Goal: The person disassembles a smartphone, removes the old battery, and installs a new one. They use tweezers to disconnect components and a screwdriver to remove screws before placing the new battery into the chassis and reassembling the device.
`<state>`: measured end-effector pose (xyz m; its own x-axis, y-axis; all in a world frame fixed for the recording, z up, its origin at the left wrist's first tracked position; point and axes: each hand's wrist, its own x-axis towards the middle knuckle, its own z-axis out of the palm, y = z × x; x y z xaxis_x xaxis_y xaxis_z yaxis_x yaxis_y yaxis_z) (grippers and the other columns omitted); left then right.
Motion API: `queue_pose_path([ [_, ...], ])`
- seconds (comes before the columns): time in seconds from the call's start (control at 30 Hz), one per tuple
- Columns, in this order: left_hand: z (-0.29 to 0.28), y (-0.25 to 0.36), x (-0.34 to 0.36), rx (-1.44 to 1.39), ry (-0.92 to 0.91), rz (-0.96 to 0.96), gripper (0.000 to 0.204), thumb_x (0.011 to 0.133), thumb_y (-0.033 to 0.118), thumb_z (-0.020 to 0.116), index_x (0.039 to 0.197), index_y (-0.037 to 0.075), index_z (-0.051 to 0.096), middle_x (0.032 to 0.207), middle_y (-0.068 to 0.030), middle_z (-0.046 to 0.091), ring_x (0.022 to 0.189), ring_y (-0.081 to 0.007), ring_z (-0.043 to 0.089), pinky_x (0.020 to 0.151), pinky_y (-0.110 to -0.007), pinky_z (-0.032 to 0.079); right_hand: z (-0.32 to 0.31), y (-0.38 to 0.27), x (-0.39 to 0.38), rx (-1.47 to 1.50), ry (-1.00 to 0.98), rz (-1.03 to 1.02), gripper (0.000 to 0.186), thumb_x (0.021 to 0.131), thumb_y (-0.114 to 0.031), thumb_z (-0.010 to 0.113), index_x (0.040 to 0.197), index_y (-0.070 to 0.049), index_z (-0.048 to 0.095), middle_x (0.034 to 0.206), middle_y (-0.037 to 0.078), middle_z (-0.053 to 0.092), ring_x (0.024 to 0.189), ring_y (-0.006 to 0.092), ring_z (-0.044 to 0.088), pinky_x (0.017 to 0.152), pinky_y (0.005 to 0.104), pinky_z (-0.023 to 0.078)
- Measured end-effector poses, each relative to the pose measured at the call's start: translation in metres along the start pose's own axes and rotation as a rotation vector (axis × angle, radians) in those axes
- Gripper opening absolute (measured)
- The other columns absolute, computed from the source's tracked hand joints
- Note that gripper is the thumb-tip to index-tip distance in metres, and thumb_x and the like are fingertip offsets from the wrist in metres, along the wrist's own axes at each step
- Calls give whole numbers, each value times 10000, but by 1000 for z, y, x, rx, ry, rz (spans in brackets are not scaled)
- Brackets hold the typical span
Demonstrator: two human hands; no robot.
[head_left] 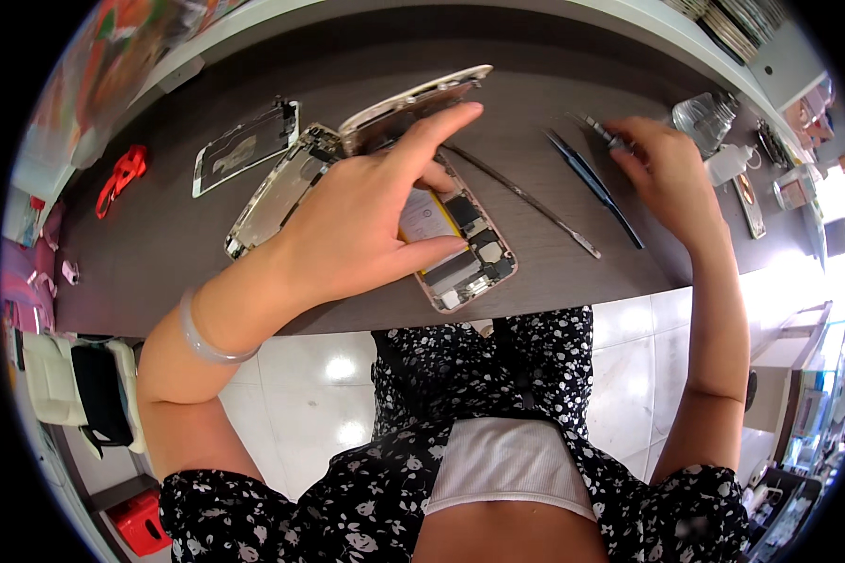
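My left hand (pixel 357 220) grips an opened phone (pixel 479 263), index finger reaching along its raised screen assembly (pixel 413 94), thumb over the body beside the yellow-edged battery (pixel 422 218). The phone's inner parts are exposed. My right hand (pixel 657 178) has its fingers closed on a slim silver tool (pixel 601 129), perhaps tweezers, just right of the dark tweezers (pixel 596 188) lying on the desk. A long metal pry tool (pixel 535 206) lies between my hands. Behind my left hand are an empty phone housing (pixel 258 211) and a white-framed screen (pixel 216 169).
The dark desk (pixel 150 263) holds a red coiled item (pixel 120 178) at left and, at right, a glass jar (pixel 697 120), a white squeeze bottle (pixel 728 164), a small container (pixel 791 190) and a narrow part (pixel 749 208). A pale shelf edge (pixel 202 42) curves along the back.
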<state>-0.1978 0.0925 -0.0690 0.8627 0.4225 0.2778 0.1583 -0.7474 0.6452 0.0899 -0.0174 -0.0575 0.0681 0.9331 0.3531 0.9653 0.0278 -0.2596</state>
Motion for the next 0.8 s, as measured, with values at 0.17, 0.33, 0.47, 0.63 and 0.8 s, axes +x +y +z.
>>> queue_pose_path([
  [0.17, 1, -4, 0, -19, 18, 19, 864, 686, 88, 760, 1426, 115, 315, 941, -91, 699, 965, -240, 657, 814, -318, 496, -20, -29, 24, 948, -16, 39, 284, 928, -92, 500, 1197, -1, 517, 1021, 151, 640, 796, 202, 639, 722, 312, 533],
  [0.33, -4, 0, 0, -51, -3, -39, 840, 714, 31, 704, 1440, 124, 292, 949, -56, 700, 970, -213, 648, 783, -288, 501, -26, -37, 47, 1993, -358, -106, 410, 914, -45, 423, 1312, 46, 387, 1175, 230, 560, 974, 258, 632, 889, 356, 536],
  [0.47, 4, -5, 3, -214, -42, 71, 892, 739, -42, 650, 1483, 84, 173, 974, -44, 698, 1070, -205, 600, 838, -291, 492, 6, -37, 47, 1793, -229, -28, 340, 953, -206, 504, 1194, 34, 485, 716, 73, 540, 577, 131, 495, 536, 238, 413],
  [0.63, 8, -9, 5, -246, -105, 128, 929, 740, -81, 629, 1493, 66, 106, 965, -44, 695, 1056, -197, 598, 837, -293, 493, 28, -26, 39, 1191, -240, -226, 386, 969, -379, 484, 937, -15, 608, 624, 27, 520, 489, 64, 398, 463, 211, 317],
  [0.8, 5, -5, 3, -277, -102, 69, 938, 730, -70, 637, 1494, 70, 113, 895, -41, 691, 985, -189, 607, 898, -330, 461, 18, -47, 30, 1005, -326, -76, 247, 899, -250, 645, 903, -3, 636, 748, 0, 585, 575, 20, 472, 514, 179, 361],
])
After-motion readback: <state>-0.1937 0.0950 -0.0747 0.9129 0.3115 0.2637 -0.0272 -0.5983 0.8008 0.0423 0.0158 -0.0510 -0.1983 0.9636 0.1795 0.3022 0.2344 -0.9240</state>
